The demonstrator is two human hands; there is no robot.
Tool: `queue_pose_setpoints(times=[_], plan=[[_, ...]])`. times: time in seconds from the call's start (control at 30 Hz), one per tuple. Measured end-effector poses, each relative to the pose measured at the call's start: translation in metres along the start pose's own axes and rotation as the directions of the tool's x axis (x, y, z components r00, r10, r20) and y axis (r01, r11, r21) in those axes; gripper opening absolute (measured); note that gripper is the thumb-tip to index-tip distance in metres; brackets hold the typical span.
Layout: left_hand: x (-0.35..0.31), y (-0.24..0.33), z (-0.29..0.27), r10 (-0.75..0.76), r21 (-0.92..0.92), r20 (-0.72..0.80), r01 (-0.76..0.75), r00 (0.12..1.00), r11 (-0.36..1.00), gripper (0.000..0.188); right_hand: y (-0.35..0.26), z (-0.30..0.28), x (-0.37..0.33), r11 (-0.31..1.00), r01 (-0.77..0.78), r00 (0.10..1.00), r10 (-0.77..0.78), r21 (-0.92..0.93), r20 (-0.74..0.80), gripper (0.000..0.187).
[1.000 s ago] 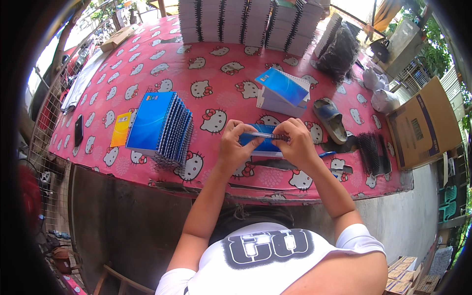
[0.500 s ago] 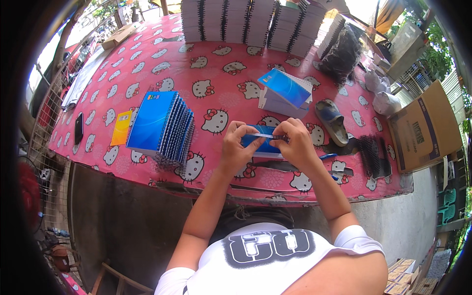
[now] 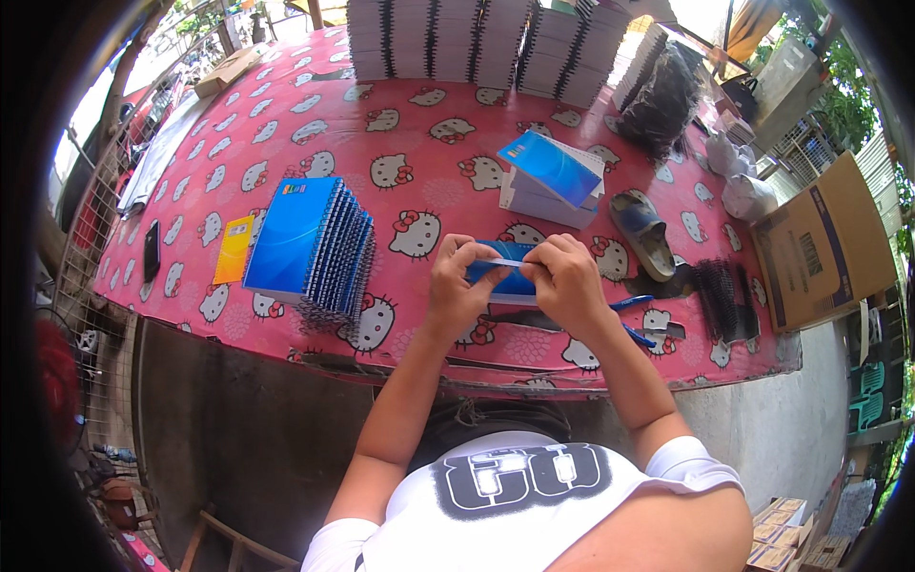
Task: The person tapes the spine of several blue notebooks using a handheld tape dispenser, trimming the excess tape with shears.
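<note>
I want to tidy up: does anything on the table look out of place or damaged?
Yes. A slipper lies right of the right hand, odd among notebooks. The pink table cover looks torn near its front edge.

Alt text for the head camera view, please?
A person's left hand and right hand hold a thin, white-edged booklet over a pink, cat-patterned table, with blue spiral notebooks stacked left and a brown cardboard box right.

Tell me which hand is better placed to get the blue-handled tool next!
Probably the right hand: the blue-handled tool lies on its side. The left hand is farther away. Both pinch a thin item, though.
</note>
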State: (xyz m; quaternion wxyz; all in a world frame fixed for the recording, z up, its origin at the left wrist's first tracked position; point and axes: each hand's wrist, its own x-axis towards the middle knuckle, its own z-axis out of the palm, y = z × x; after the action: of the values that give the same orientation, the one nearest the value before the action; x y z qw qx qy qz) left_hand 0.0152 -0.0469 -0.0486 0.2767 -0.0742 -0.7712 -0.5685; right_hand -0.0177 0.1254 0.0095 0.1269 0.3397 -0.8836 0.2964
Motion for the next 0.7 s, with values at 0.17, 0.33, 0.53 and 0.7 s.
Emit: queue_pose_setpoints(times=[0.17, 0.33, 0.53, 0.7], plan=[[-0.001, 0.014, -0.006, -0.058, 0.014, 0.036, 0.058, 0.998, 0.998, 0.029, -0.013, -0.06, 0.007, 0.979, -0.203, 0.971, 0.199, 0.014, 0.135, 0.02], [0.001, 0.003, 0.002, -0.042, -0.003, 0.002, 0.042, 0.999, 0.999, 0.032, -0.019, -0.056, 0.012, 0.994, 0.038, 0.882, 0.016, -0.106, 0.471, 0.033], [0.003, 0.004, 0.0, -0.067, -0.021, -0.011, 0.067, 0.998, 0.998, 0.031, -0.012, -0.047, 0.026, 0.996, 0.015, 0.859, 0.031, -0.086, 0.511, 0.041], [0.0, 0.0, -0.001, -0.001, 0.03, -0.019, 0.002, 1.0, 1.0, 0.031, -0.012, -0.041, 0.026, 0.997, -0.069, 0.858, 0.076, -0.032, 0.508, 0.031]])
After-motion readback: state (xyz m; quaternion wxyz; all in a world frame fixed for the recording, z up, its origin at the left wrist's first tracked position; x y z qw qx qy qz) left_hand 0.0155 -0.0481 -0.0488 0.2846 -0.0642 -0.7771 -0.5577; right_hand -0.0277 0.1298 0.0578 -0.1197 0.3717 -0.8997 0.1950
